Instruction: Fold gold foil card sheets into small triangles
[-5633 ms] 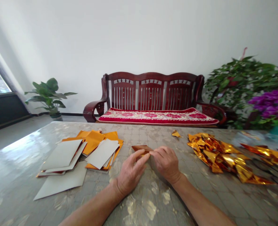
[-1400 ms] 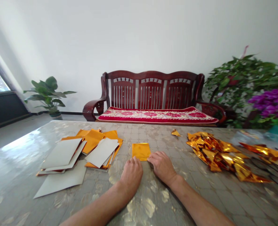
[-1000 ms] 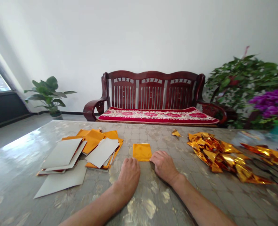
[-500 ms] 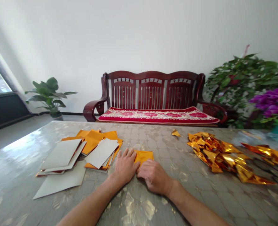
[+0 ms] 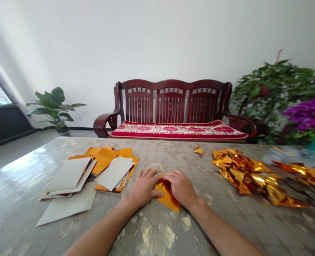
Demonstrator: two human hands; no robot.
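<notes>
Both hands lie on one gold foil sheet (image 5: 169,197) in the middle of the desk (image 5: 157,231), and that sheet serves as the landmark here. The left hand (image 5: 143,186) lies flat with its fingers spread wide, the thumb pressing the sheet's left edge; it grips nothing. The right hand (image 5: 182,188) is curved over the sheet's far part with the fingers bent down onto it, pressing rather than clasping, and whether any foil is pinched beneath the fingers cannot be told. The sheet's near corner juts out toward the person from between the two wrists, lying on the desk. Just left of the sheet sits a loose pile of gold and grey sheets (image 5: 104,169), with one grey sheet (image 5: 66,208) lying nearer the person at the pile's edge. Well to the right of the sheet is a heap of crumpled gold foil pieces (image 5: 249,176), and a small gold scrap (image 5: 199,150) lies beyond the sheet, toward the far edge. Behind the desk, past the sheet, stands a dark wooden bench (image 5: 173,106) with a red cushion (image 5: 178,129).
</notes>
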